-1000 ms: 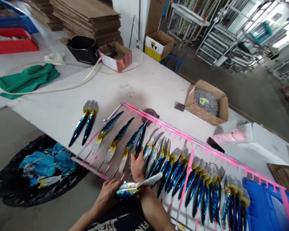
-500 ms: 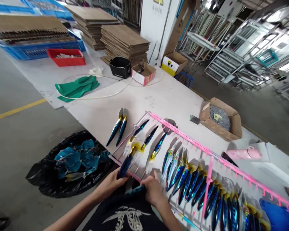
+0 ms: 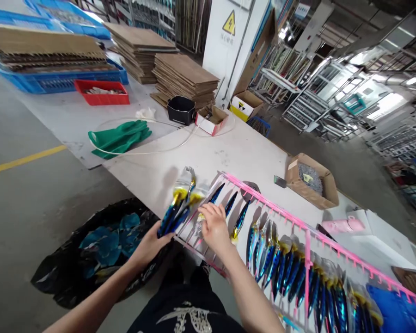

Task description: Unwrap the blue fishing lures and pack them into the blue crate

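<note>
My left hand (image 3: 151,243), at the table's near edge, is closed around blue fishing lures (image 3: 171,215) with yellow ends and clear lips; they overlap, partly hiding the lures lying on the table behind. My right hand (image 3: 215,230) reaches over the left end of a pink hanging rack (image 3: 270,203). Its fingers are closed at the yellow end of a lure there, and they cover most of that end. Beside it, a single blue lure (image 3: 241,219) lies on the rack. Farther right, a dense row of similar lures (image 3: 291,273) fills the rack.
A black bag (image 3: 52,273) with blue scraps stands on the floor left of the table. Across the table are a green glove (image 3: 121,137), a red tray (image 3: 102,98), a black container (image 3: 180,111) and cardboard stacks (image 3: 183,74). A carton (image 3: 327,199) and pink bottle (image 3: 345,225) are right.
My right hand has moved up and forward from the rack's near edge to the lures at its left end. My left hand shifted left and now holds more than one lure.
</note>
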Tool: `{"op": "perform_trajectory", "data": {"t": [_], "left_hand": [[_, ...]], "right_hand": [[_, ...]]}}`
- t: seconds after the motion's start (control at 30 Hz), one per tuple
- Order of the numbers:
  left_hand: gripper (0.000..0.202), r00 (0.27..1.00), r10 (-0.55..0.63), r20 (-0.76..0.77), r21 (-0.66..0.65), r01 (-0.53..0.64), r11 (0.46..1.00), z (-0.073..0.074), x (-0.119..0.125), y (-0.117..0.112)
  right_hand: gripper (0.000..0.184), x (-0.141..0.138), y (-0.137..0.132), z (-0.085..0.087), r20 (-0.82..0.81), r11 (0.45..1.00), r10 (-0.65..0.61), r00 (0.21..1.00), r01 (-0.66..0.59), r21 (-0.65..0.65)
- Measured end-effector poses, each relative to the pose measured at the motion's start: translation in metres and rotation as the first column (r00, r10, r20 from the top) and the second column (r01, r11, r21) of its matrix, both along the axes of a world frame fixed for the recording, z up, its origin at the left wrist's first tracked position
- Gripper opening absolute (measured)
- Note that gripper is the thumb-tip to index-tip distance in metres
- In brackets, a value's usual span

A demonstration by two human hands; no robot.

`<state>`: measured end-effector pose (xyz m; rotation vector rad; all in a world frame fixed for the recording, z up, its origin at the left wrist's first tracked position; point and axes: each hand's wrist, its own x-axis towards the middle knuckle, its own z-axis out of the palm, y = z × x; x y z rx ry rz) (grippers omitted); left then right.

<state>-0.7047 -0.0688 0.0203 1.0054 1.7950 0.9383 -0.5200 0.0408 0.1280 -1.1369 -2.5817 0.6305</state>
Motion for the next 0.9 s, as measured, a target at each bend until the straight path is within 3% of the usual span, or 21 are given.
{"op": "perform_trajectory", "data": {"t": [0.07,0.13,0.23,0.33,0.5,0.67,0.8,0.9], "left_hand": [[0.032,0.967,0.116,-0.228,-0.074,-0.137,0.988,-0.019,-0.025,0.023],[0.029,0.913,0.154,-0.379,-0.145,-0.223,0.964,-0.036,-0.046,0.050],[0.025,0.894,0.119,-0.433,-0.207,-0.227,0.952,-0.055,-0.064,0.085],[0.027,0.892,0.031,-0.450,-0.247,-0.158,0.956,-0.064,-0.064,0.105],[0.040,0.882,-0.150,-0.446,-0.286,0.018,0.958,-0.065,-0.055,0.116],[0.064,0.818,-0.160,-0.553,-0.410,-0.100,0.907,-0.064,-0.073,0.130],[0.064,0.784,-0.254,-0.567,-0.506,-0.088,0.858,-0.060,-0.095,0.149],[0.064,0.743,-0.272,-0.611,-0.514,-0.111,0.851,-0.051,-0.085,0.152]], "right_hand": [[0.049,0.012,-0.006,-0.013,-0.111,0.994,-0.098,0.989,0.093,-0.053],[0.047,0.038,-0.017,-0.034,-0.118,0.979,-0.183,0.976,0.170,-0.111],[0.048,0.085,-0.036,-0.065,-0.074,0.933,-0.340,0.937,0.327,-0.151],[0.049,0.123,-0.051,-0.087,-0.042,0.846,-0.515,0.856,0.501,-0.183],[0.052,0.155,-0.052,-0.112,-0.045,0.692,-0.707,0.706,0.677,-0.252],[0.060,0.164,-0.026,-0.136,-0.049,0.547,-0.827,0.561,0.780,-0.305],[0.062,0.163,0.004,-0.151,-0.035,0.534,-0.824,0.566,0.753,-0.384],[0.063,0.158,0.021,-0.157,-0.034,0.537,-0.814,0.581,0.727,-0.429]]}}
